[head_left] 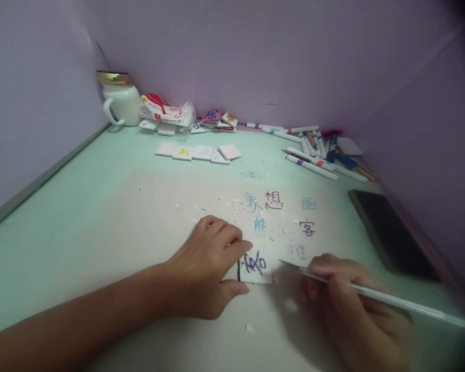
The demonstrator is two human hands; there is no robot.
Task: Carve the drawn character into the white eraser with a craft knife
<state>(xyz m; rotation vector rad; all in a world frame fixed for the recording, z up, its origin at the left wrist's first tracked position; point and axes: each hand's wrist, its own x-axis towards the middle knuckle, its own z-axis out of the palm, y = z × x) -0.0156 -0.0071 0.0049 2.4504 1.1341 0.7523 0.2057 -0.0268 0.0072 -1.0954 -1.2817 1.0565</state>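
My left hand lies at the middle of the work surface. Its thumb and forefinger grip the left side of a small flat white block, which bears a purple Chinese character and a dark left edge. In my right hand is a slim penknife-like carving knife with a long pale handle. The knife's pointed blade hovers close to the block's right side; whether it touches cannot be made out. Small white shavings are scattered around the block.
Blue and purple characters mark the surface beyond the block. At the right lies a dark flat slab. Markers are heaped at the back right. White tiles, a plastic packet and a lidded white mug stand further back.
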